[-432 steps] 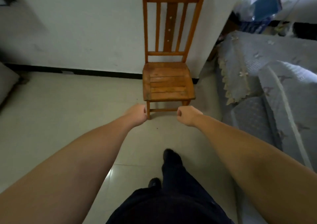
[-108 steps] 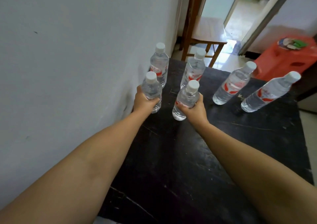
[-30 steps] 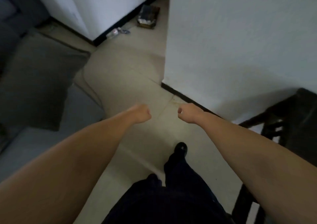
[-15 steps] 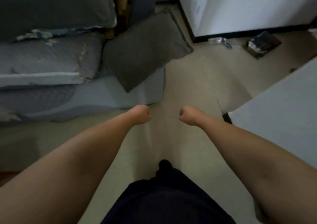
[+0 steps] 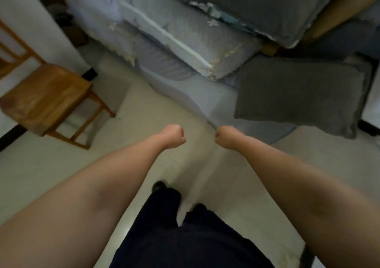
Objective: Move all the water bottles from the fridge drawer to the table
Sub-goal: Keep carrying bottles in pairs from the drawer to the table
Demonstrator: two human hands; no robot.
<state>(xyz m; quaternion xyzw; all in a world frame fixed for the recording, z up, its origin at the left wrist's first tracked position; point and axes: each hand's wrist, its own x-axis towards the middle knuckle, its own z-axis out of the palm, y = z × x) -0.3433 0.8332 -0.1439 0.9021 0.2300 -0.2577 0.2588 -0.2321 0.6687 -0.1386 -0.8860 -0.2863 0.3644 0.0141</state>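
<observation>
left hand [image 5: 172, 136] fisted, empty | right hand [image 5: 225, 137] fisted, empty | fingers hidden

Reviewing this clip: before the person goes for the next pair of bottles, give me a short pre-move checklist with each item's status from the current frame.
1. Left hand free of load: ok, curled into a fist, holding nothing.
2. Right hand free of load: ok, also a fist, empty.
3. Floor ahead passable: ok, bare tile between the wooden chair and the sofa.
4. Dark cushion out of the path: ok, leaning at the sofa's side on the right.
5. Fridge drawer located: cannot tell, not in view.
6. Bottles remaining: cannot tell, none visible.
</observation>
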